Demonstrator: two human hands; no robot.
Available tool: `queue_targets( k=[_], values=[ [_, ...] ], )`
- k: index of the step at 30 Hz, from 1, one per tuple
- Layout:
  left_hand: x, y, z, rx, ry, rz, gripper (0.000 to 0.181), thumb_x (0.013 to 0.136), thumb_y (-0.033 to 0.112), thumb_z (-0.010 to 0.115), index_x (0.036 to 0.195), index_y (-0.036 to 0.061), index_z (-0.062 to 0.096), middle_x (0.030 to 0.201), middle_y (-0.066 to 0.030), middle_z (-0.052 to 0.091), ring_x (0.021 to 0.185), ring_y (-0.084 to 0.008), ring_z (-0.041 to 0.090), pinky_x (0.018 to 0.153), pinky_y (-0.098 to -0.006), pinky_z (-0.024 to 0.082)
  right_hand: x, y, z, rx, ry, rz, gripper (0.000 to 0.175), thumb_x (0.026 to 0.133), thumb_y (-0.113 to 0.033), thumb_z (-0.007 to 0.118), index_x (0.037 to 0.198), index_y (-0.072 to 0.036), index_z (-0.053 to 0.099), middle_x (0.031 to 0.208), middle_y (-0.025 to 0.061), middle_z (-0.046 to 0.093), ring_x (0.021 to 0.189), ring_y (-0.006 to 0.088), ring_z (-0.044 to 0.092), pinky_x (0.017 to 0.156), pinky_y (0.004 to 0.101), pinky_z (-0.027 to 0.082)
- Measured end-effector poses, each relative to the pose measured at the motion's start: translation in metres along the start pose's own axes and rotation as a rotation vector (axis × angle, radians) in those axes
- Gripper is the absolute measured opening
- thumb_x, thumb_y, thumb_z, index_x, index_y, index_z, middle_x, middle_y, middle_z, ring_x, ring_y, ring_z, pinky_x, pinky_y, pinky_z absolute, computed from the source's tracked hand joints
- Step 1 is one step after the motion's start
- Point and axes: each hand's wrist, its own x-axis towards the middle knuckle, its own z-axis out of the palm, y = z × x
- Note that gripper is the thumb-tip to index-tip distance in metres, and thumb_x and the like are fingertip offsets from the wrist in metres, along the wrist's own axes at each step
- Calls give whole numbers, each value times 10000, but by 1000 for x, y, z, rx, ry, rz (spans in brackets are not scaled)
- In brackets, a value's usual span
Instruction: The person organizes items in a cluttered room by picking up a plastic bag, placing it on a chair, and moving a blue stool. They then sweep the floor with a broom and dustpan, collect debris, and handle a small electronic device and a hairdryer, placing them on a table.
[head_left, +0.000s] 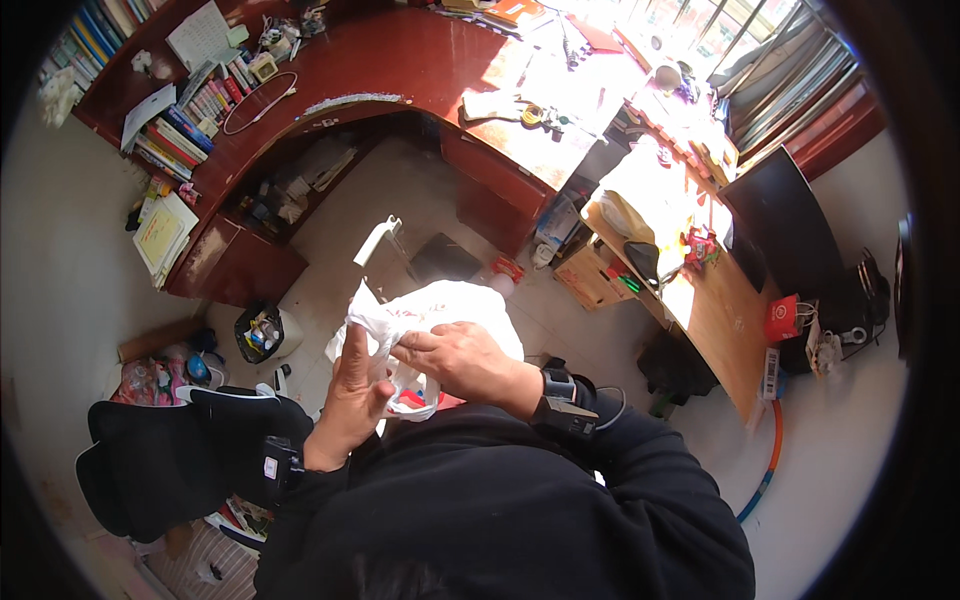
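Observation:
A white plastic carrier bag (480, 304) with faint red print hangs in front of my body. My left hand (349, 401) is at the bag's bunched handles, its index finger pointing upward and its thumb spread; the bag hides its other fingers. From the right, my right hand (469, 367) pinches the gathered plastic between thumb and fingers. Below the hands, a handle loop hangs down, and something red and blue (414, 397) shows at it; I cannot tell what it is. Both wrists carry dark strapped devices.
A curved red-brown desk (375, 52) bears books and papers. Below it, a long-handled dustpan (446, 259) appears to stand on the tiled floor. To the left are a lined trash bin (262, 330) and a black office chair (165, 457). A wooden table (712, 322) with a monitor (784, 214) stands right.

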Motion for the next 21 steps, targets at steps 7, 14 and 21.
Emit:
queue_targets(
  k=[7, 14, 21],
  values=[
    [20, 21, 11, -891, 54, -265, 896, 980, 361, 562, 1559, 152, -89, 1532, -178, 325, 1346, -255, 410, 1104, -365, 323, -1, -5, -1, -196, -47, -16, 381, 823, -166, 605, 1196, -124, 671, 1096, -22, 650, 732, 148, 622, 626, 274, 488],
    [33, 22, 7, -1159, 71, -286, 777, 946, 172, 611, 1559, 166, 134, 1331, -177, 528, 1212, -256, 526, 1051, -387, 406, 4, -11, -1, -61, 3, -50, 392, 830, -179, 579, 1205, -83, 644, 975, 30, 644, 731, 174, 665, 647, 302, 499],
    [35, 12, -14, -1348, 238, -380, 469, 973, 95, 548, 1430, 173, 473, 691, -4, 519, 772, -145, 555, 991, -383, 441, 20, -18, -10, 276, 67, -104, 92, 790, -175, 623, 798, -87, 597, 859, 38, 556, 778, 216, 614, 675, 353, 485]
  ],
)
